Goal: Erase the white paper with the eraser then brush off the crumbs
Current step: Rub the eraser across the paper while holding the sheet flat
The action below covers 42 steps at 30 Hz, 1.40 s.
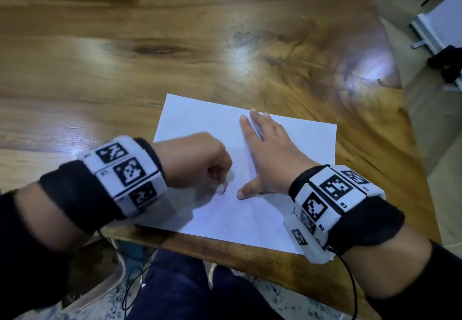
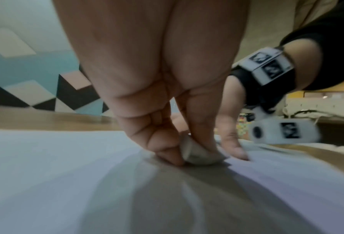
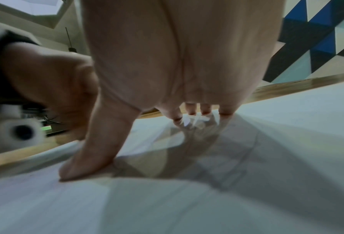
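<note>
The eraser point(image 2: 199, 154) is pinched between curled fingers and thumb of the left hand point(image 1: 197, 162) and pressed onto the white paper point(image 1: 287, 219), near its middle. Just to the right, the right hand point(image 1: 270, 159) is laid flat, fingers spread and nothing gripped, likely to pin the sheet against rubbing. The paper is set at the near edge of the wooden table point(image 1: 150, 70). No crumbs can be made out.

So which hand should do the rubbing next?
Left. The left hand already pinches the eraser against the white paper, while the right hand lies flat, holding the sheet down.
</note>
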Tool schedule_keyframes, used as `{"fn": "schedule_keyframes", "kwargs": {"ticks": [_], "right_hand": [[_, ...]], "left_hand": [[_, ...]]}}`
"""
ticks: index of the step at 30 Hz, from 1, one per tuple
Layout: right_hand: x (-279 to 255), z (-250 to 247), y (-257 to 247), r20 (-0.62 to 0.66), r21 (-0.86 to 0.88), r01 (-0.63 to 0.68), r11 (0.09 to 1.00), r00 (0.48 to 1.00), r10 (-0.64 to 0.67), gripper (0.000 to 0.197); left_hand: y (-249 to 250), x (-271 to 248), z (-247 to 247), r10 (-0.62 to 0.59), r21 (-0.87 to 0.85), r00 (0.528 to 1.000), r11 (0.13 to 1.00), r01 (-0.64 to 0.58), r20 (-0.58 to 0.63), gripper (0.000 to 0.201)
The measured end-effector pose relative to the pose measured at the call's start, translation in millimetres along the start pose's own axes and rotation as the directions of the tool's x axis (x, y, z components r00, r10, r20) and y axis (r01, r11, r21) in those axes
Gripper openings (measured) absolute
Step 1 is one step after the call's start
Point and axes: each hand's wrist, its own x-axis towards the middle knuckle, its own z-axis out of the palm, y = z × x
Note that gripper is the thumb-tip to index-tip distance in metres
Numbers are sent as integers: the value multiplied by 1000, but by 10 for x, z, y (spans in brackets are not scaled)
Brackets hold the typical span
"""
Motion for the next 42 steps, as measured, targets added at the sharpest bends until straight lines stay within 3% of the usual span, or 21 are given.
{"fn": "schedule_keyframes", "kwargs": {"ticks": [4,6,9,12,14,16,18,24,29,33,35,37,40,42], "right_hand": [[-6,-2,4,6,2,0,1000,1000,0,136],[-6,-4,11,5,5,2,1000,1000,-2,136],[-2,-3,16,4,16,2,1000,1000,-2,137],[-10,-10,4,11,9,-1,1000,1000,1,137],[-14,-13,-1,11,6,-4,1000,1000,4,136],[-20,-15,-3,11,6,-6,1000,1000,6,136],[-25,-21,-1,11,12,-5,1000,1000,5,136],[-1,40,22,-17,53,-111,992,994,112,148],[-4,59,27,7,46,-140,989,990,140,149],[-2,55,27,13,31,-147,989,989,146,148],[6,60,28,14,29,-147,989,989,147,148],[11,63,30,11,34,-145,989,989,145,148],[10,67,38,3,38,-144,989,990,144,148],[7,66,37,4,37,-142,989,990,142,149]], "left_hand": [[-75,212,-187,-110,19,956,993,120,-271,6],[-35,143,-109,-101,5,939,994,109,-328,7],[11,-90,66,-37,-23,978,999,33,-205,11],[-31,-122,23,-56,-41,998,998,54,-35,5],[-73,30,-86,-90,-7,989,996,90,-117,7],[-95,170,-174,-157,-25,945,987,156,-288,7],[-105,205,-164,-177,-40,915,984,175,-363,7],[-62,60,1,-229,-72,899,973,218,-373,10],[-32,197,-271,-244,-49,943,970,239,-229,8],[58,476,-423,-209,-93,898,978,188,-388,13],[81,544,-377,-190,-82,892,982,171,-411,9],[50,519,-326,-148,-50,930,989,139,-338,6],[30,441,-367,-132,-34,986,991,130,-99,8],[31,470,-413,-158,-53,978,987,152,-135,7]]}}
